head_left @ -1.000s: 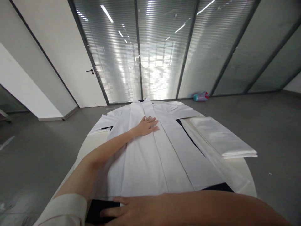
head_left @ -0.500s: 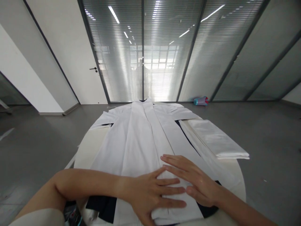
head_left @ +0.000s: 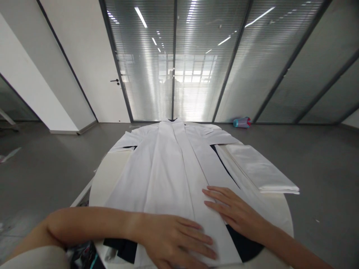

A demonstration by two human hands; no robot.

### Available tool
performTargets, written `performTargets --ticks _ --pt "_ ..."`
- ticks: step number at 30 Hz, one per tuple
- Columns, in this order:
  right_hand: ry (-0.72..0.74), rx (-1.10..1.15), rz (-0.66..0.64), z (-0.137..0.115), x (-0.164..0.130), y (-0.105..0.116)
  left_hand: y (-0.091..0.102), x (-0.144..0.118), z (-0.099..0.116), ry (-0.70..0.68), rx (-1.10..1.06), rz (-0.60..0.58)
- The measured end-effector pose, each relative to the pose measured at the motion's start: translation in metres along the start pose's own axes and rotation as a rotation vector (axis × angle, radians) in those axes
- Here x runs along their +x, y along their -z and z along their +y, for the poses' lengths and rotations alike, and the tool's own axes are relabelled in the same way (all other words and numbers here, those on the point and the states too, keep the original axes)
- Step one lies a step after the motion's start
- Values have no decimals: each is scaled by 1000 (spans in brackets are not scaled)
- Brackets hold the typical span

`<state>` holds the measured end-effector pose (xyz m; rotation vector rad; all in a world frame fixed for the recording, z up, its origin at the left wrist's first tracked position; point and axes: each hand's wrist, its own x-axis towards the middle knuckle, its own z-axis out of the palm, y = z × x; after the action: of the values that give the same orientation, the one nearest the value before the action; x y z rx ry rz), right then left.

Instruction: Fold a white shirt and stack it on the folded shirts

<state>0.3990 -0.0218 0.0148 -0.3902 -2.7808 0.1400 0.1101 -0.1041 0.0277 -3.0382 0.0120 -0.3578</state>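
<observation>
A long white garment (head_left: 171,168) lies flat along the white table (head_left: 106,175), collar at the far end, hem near me. My left hand (head_left: 179,239) rests palm down on the garment's near hem, fingers spread and pointing right. My right hand (head_left: 232,209) lies flat on the garment's right front panel, fingers apart and pointing left. Neither hand grips anything. A dark cloth (head_left: 244,246) shows under the hem.
A folded white cloth (head_left: 260,168) lies on the table's right side. Beyond the table are a grey floor, a glass partition with blinds, a white door (head_left: 92,74) at the left, and a teal and pink cup (head_left: 241,122) lying on the floor.
My left hand came back from the garment's chest to the near hem. My right hand slid rightward, apart from the left, along the right front panel.
</observation>
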Motion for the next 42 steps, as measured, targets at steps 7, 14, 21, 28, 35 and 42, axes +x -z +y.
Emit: performTargets --ticks 7,14,21,28,35,42 --pt "44 -131 27 -9 -21 17 36 -92 11 321 13 -6" --pt "125 -221 55 -9 -20 11 44 -101 33 436 28 -68" --pt "257 -326 40 3 4 15 56 -99 18 479 127 -172" --pt "394 -335 39 24 25 17 47 -117 -15 303 101 -157" --pt "456 -247 -22 30 21 10 27 -109 -13 227 167 -125" --pt "349 -105 -155 27 13 4 22 -108 1 351 101 -139"
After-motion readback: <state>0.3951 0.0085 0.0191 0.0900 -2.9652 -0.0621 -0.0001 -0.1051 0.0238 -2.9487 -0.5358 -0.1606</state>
